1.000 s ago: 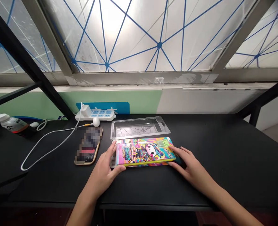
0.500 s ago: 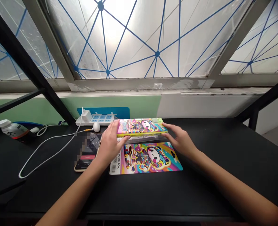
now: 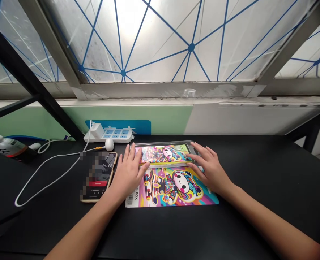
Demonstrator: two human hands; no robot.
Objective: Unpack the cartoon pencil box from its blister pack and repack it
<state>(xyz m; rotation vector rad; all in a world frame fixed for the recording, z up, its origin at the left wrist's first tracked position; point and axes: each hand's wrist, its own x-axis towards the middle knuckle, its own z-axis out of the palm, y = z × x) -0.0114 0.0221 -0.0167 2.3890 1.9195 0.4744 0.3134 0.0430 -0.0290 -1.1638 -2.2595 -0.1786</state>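
A colourful pencil box (image 3: pixel 162 154) with a cartoon figure on its lid lies in a clear plastic tray (image 3: pixel 163 143). On the box's left end rests my left hand (image 3: pixel 128 168), fingers stretched out and apart. My right hand (image 3: pixel 210 166) touches the opposite end with spread fingers, its index fingertip at the lid's edge. Directly in front of the tray, a flat printed card (image 3: pixel 173 186) with the same cartoon figure and the words "PENCIL BOX", partly covered, lies on the desk. My left hand hides part of the card's left side.
Left of my left hand is a phone (image 3: pixel 98 177). A white cable (image 3: pixel 44 168) loops across the black desk (image 3: pixel 160 231). A power strip (image 3: pixel 118 136) stands at the back, a bottle (image 3: pixel 9 146) lies far left, and a clear cup (image 3: pixel 189 93) is on the sill.
The pencil box was held between both hands above the clear tray; it has come down into the tray. My fingers have spread out from their grip. The camera view has shifted slightly.
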